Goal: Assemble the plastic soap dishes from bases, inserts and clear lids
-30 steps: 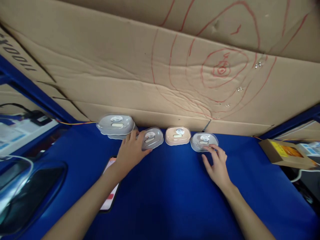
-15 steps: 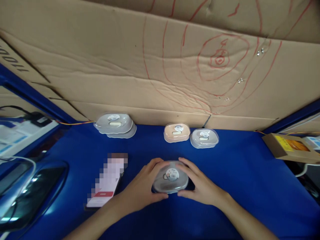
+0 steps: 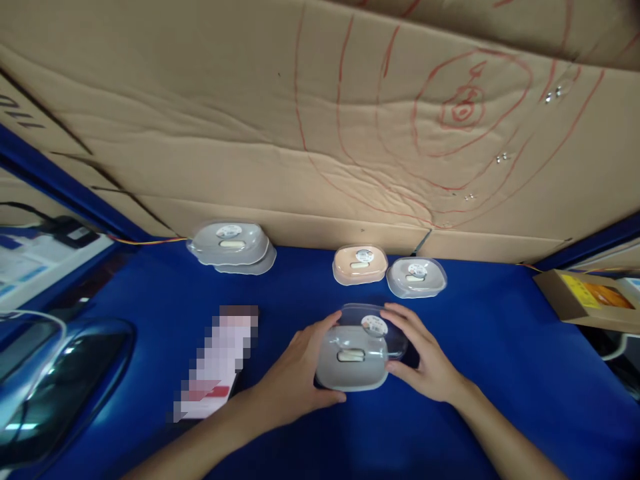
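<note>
A grey oval soap box (image 3: 350,375) is in front of me, with a small pale bar on its middle. My left hand (image 3: 296,370) grips its left side, thumb at the near edge and fingers at the far edge. The clear lid (image 3: 357,316), with a round white label, sits raised and shifted to the far right of the box, partly overlapping it. My right hand (image 3: 425,357) pinches this lid on its right side.
Along the cardboard wall (image 3: 225,167) stand a peach soap box (image 3: 345,273), a grey soap box (image 3: 400,287) and a stack of grey ones (image 3: 205,250) at left. A phone (image 3: 215,363) lies left of my hands. A cardboard box (image 3: 555,293) is at right.
The lid has come away from the soap box, moving up and right with my right hand. The box stays in my left hand. The view has turned slightly left.
</note>
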Demonstrator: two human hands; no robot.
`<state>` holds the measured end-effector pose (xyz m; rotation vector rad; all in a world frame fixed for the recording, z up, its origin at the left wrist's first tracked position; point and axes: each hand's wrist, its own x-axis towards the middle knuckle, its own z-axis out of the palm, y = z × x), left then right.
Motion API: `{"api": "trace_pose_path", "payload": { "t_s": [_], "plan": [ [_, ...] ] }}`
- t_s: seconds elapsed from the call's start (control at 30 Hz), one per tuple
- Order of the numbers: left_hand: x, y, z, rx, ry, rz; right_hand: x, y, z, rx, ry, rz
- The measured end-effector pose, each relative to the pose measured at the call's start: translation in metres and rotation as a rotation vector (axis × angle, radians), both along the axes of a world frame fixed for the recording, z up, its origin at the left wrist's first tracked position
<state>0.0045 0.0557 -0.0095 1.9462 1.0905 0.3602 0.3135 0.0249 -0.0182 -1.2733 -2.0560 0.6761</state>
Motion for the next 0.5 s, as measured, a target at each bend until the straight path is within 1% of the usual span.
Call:
{"api": "trace_pose_path", "payload": {
  "t_s": [0.13, 0.23, 0.3, 0.37, 0.43, 0.5],
  "plan": [
    [0.006, -0.006, 0.006, 0.048, 0.062, 0.064, -0.003, 0.007, -0.001, 0.078, 0.015, -0.109],
    [0.008, -0.008, 0.015, 0.138, 0.204, 0.127, -0.016, 0.018, 0.006, 0.197, -0.071, -0.179],
    [0.007, -0.009, 0.021, 0.182, 0.306, 0.118, -0.03, 0.031, 0.013, 0.302, -0.163, -0.223],
    [0.004, -0.01, 0.027, 0.167, 0.327, 0.03, -0.048, 0.049, 0.02, 0.358, -0.267, -0.208],
    [0.001, -0.013, 0.03, 0.113, 0.262, -0.116, -0.068, 0.068, 0.022, 0.356, -0.365, -0.115],
    [0.0, -0.016, 0.031, 0.062, 0.177, -0.242, -0.086, 0.086, 0.021, 0.362, -0.457, -0.033]
  ]
}}
